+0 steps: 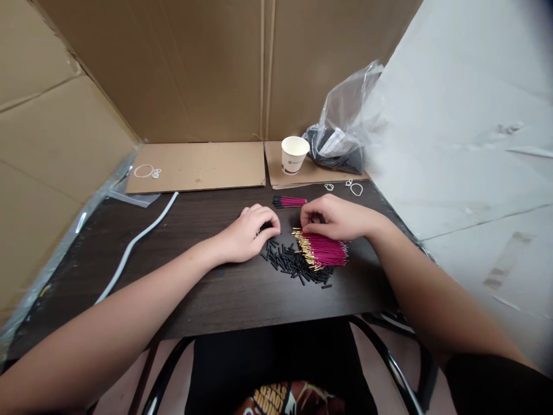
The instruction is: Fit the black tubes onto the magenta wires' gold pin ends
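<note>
The left hand [257, 233] lay at the near-left of the right one, its fingers curled and its thumb and forefinger brought nearly tip to tip; whether a tube was pinched there could not be told. The tubes [287, 262], short and black, lay in a loose heap just below those fingertips and spread toward the right, on the body side of both hands.

The right hand [334, 216] had its fingers bent in toward the thumb, the tips close to the gold ends of the wires [326, 251]. Whether they gripped a wire could not be told, as the hand hid the spot. The wires, magenta, lay in a thick pile under and just nearer the body than that thumb, gold ends toward the left fingers, partly over the tubes.

Just beyond the right fingertips, in the gap between the hands, lay a small bundle [289, 202] of magenta wires, black ends pointing left. Farther out past the fingers stood the cup [294, 158], upright, with the bag [339, 147] right of it, dark stuff inside. White bands [355, 189] lay beyond the right knuckles. Well left of the left fingers, the cord [135, 242] curved across the table [207, 311].
</note>
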A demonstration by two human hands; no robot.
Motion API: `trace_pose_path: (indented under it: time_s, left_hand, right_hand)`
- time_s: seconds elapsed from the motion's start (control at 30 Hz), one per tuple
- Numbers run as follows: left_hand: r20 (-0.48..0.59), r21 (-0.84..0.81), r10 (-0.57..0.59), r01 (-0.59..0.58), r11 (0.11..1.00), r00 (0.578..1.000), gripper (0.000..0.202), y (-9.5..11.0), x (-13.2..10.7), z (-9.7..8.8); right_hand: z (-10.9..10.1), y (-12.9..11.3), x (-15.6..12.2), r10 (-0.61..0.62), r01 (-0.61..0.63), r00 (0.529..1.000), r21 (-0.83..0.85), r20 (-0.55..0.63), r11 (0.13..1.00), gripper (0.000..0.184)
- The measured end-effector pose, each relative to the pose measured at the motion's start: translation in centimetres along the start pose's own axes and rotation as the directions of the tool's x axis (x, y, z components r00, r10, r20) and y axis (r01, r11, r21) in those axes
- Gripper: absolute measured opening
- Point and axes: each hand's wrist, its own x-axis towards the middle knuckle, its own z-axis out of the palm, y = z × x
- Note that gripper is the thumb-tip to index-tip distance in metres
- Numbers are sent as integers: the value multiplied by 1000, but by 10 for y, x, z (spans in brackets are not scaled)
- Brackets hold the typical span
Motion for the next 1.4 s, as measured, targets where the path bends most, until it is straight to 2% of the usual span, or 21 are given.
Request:
trace_pose_path:
  time_s: [0.1,0.2,0.3,0.4,1.4]
  left_hand:
    - [-111,-147,-129,112,983,985,14,-2,3,2]
    - [-171,-299,-216,158,941,961,11,-5,5,3]
    - [-200,-358,-238,155,921,950,17,-7,6,3]
    - [-212,-343,-232,150,927,949,22,-8,6,3]
    - [-181,-257,-215,165,952,960,22,-3,5,1]
  right_hand:
    - [4,-3,1,-28,31,994,27,-107,999,9]
    - [12,-6,5,-52,65,968,47,-245,997,12]
    - [22,-8,9,-97,114,932,29,-350,993,12]
    - [30,-8,14,-137,148,905,-5,-402,989,11]
    - [36,-5,17,-220,202,884,-86,-412,976,10]
